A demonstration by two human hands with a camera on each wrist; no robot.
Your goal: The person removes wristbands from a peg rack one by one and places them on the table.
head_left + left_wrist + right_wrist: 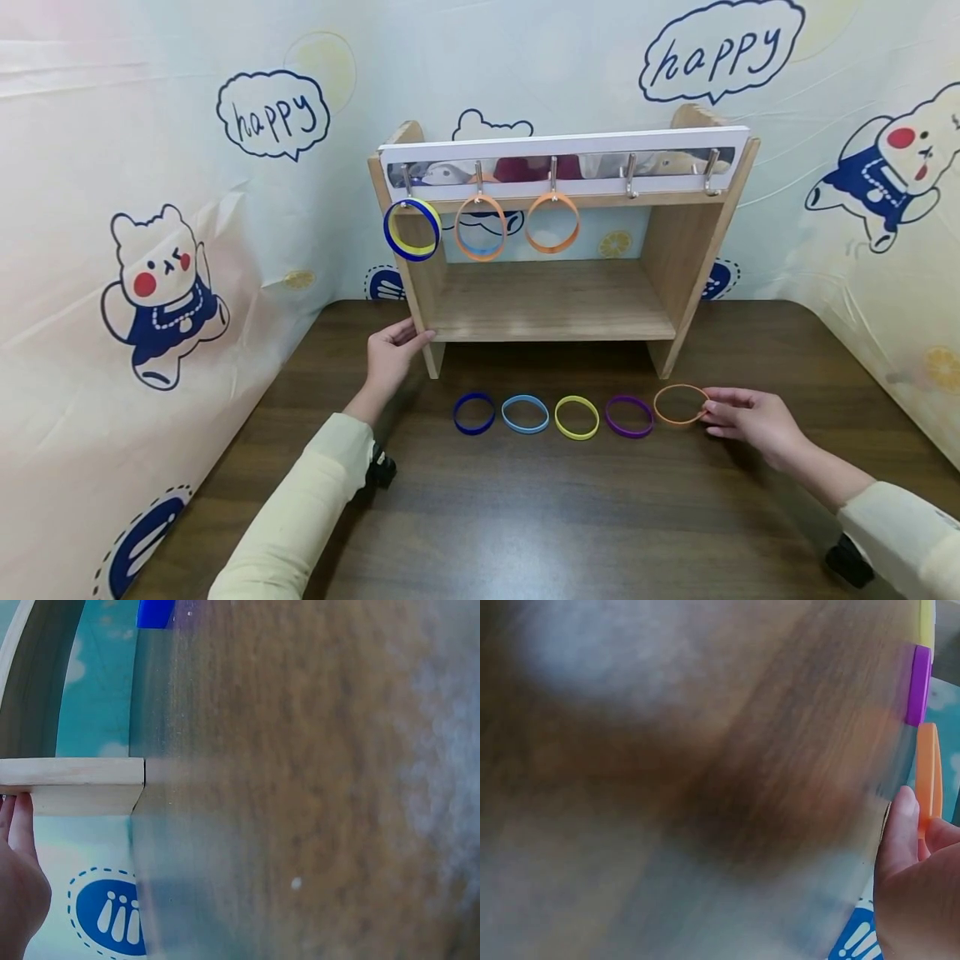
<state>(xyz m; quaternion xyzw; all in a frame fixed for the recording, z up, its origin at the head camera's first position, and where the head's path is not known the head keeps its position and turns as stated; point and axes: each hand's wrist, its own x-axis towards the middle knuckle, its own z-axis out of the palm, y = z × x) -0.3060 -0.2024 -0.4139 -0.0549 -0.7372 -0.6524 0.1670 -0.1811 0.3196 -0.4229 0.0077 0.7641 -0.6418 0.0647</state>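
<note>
My right hand (753, 422) pinches an orange wristband (667, 419) between thumb and fingers at its right edge; the band appears edge-on in the right wrist view. To its left, in a row on the table, lie a purple wristband (630, 435), a yellow one (577, 437), a light blue one (526, 430) and a dark blue one (473, 432). My left hand (387, 360) holds the lower left side panel of a wooden rack (555, 300), thumb at the front edge and fingers against the outer side.
Metal hooks (553, 175) line the rack's top rail. The leftmost carries a dark blue band (389, 233) and a yellow one, the second an orange band (459, 237) with light blue at its bottom, the third an orange band (552, 249). A printed cloth (300, 208) hangs behind the table.
</note>
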